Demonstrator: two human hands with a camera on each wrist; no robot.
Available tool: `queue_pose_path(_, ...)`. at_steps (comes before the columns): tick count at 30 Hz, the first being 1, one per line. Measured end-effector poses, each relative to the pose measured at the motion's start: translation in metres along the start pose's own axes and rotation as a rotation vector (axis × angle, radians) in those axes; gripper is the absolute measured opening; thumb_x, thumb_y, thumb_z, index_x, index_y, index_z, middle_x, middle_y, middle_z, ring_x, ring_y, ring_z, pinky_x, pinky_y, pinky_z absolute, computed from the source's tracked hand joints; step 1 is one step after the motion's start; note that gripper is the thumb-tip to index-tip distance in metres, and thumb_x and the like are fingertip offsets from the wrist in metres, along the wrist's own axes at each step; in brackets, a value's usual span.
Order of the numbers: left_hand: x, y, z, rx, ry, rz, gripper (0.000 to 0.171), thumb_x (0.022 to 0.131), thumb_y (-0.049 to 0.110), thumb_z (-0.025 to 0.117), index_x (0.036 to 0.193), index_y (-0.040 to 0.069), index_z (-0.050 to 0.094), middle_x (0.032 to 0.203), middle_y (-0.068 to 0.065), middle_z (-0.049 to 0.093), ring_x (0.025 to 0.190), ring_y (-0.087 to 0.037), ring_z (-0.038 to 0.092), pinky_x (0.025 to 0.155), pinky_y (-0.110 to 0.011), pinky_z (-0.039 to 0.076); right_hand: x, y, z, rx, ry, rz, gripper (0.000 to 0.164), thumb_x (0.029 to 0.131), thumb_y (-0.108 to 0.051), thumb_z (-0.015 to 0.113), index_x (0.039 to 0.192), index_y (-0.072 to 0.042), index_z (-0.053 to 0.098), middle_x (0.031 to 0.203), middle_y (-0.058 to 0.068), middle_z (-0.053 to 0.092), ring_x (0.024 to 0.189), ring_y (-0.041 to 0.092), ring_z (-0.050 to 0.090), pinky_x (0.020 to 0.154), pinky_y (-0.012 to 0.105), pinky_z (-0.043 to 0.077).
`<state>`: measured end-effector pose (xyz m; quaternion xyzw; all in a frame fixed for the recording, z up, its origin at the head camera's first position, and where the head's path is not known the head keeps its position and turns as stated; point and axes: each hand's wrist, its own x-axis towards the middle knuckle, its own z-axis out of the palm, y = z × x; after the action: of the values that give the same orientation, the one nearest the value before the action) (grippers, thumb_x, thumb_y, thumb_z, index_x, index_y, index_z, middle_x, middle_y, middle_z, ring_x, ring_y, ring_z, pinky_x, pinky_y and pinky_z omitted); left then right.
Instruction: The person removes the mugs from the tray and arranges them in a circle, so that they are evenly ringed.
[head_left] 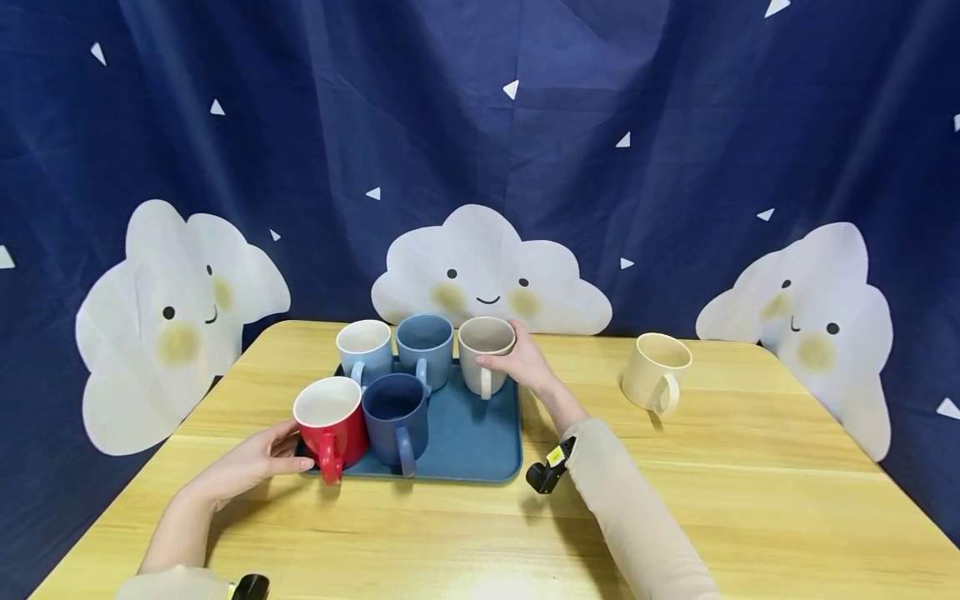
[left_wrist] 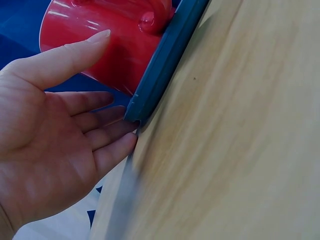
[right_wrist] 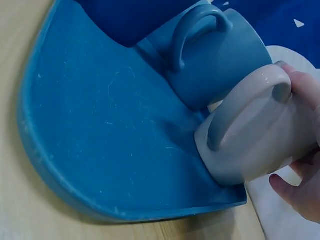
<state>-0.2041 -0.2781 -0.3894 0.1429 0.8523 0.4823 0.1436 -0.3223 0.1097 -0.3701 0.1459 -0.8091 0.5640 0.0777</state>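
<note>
My right hand [head_left: 523,365] grips a greige mug [head_left: 471,367] by its body, thumb near the handle and fingers round the far side. This mug stands at the back right corner of a blue tray [head_left: 472,454]; the right wrist view shows its base low inside the rim. At the tray's front left corner is my left hand [head_left: 258,460], fingers extended against the tray's edge. Its thumb lies beside a red mug [left_wrist: 112,65]. A navy mug [head_left: 382,425], a light blue mug [head_left: 372,360] and a medium blue mug [head_left: 435,350] also stand on the tray.
A cream mug [head_left: 641,379] stands apart on the wooden table [head_left: 750,467], right of the tray. Behind the table hangs a dark blue curtain [head_left: 450,108] with cloud faces. Each wrist wears a small black camera.
</note>
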Motion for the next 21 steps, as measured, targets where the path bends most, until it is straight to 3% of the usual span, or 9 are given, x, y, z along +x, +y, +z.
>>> queue_pose_path(6, 0.0013, -0.0026, -0.0005, -0.001, -0.004, 0.013, 0.080, 0.088, 0.022, 0.063, 0.140, -0.015, 0.015, 0.142, -0.037, 0.021, 0.127, -0.053, 0.026, 0.100, -0.054, 0.031, 0.0018, 0.0009, 0.0004, -0.052, 0.004, 0.030, 0.086, 0.069, -0.015, 0.081, 0.137, 0.005, 0.032, 0.125, 0.019, 0.047, 0.111, 0.030, 0.048, 0.096, 0.041, 0.039)
queue_pose_path(21, 0.0007, -0.0013, 0.0000, -0.007, 0.004, 0.007, 0.081, 0.087, 0.023, 0.064, 0.140, -0.016, 0.016, 0.142, -0.037, 0.021, 0.127, -0.053, 0.026, 0.100, -0.053, 0.031, -0.0014, 0.0048, 0.0078, -0.022, 0.119, -0.009, 0.075, 0.064, -0.013, 0.084, 0.126, 0.002, 0.045, 0.114, 0.017, 0.055, 0.101, 0.029, 0.054, 0.089, 0.038, 0.043)
